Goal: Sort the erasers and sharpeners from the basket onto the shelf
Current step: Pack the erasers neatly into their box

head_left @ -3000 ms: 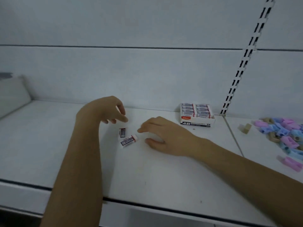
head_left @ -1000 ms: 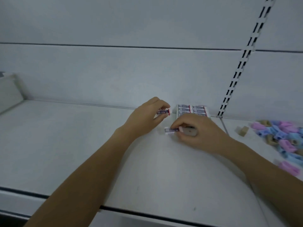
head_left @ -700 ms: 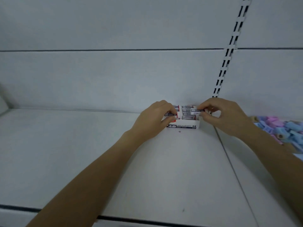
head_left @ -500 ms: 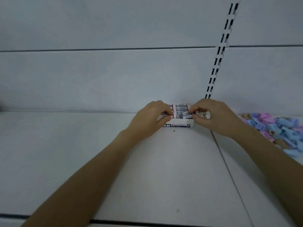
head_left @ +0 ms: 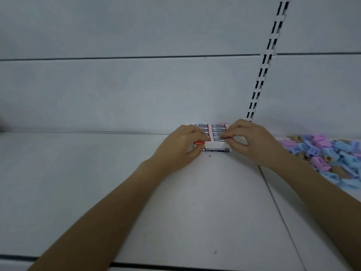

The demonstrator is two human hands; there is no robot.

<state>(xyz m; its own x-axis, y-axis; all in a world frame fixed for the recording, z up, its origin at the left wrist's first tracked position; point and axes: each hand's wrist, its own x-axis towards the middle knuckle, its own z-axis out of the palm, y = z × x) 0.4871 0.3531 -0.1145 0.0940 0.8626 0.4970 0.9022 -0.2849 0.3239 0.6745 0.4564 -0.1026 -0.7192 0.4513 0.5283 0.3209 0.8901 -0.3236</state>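
CHANGE | both loose erasers you had lying on the shelf (head_left: 97,182) are gone from it | your left hand (head_left: 180,148) now grips the eraser box (head_left: 216,149) at its left end | your right hand (head_left: 253,140) pinches an eraser (head_left: 218,137) at its right row

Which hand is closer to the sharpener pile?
Right. The right hand sits just left of the sharpeners; the left hand is farther left, across the eraser box.

white box, pastel heap

under the left fingers (head_left: 196,132), the eraser box (head_left: 215,149) is white with a black lettered band and a red patch. the eraser (head_left: 218,136) at the right fingertips (head_left: 229,133) wears white with dark grid print. right of those fingertips, the sharpeners (head_left: 328,157) are pastel blue, pink, lilac and tan. the shelf (head_left: 97,182) is pale grey.
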